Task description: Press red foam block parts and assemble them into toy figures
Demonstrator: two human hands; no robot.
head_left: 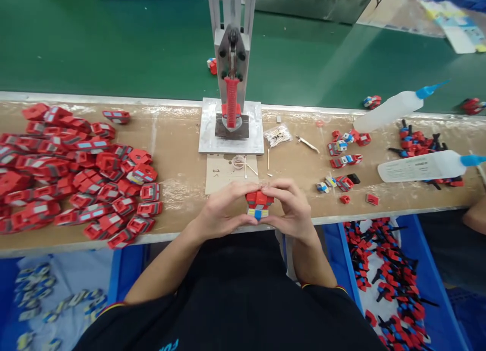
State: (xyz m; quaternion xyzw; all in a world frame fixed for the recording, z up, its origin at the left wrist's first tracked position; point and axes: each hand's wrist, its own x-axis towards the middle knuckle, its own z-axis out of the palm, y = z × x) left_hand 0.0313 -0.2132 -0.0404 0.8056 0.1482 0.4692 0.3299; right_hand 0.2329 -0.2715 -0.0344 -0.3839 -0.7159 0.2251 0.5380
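Observation:
Between my two hands is a small red toy part (259, 201) with a white, yellow and blue lower section. My left hand (224, 207) grips its left side, thumb low and fingers on top. From the other side my right hand (290, 207) grips it the same way. The part is held above the front edge of the bench, close to my body. Just beyond it lies a piece of cardboard (218, 176) with cotton swabs (250, 169) and a small clear ring-shaped item (239, 162) on it.
A hand press (231, 100) with a red handle stands straight ahead. Many red toy parts (76, 169) are heaped at left. Two glue-type bottles (425, 166) and more parts lie at right. Blue bins (436, 285) flank me below the bench. Another person's arm (476, 214) shows at far right.

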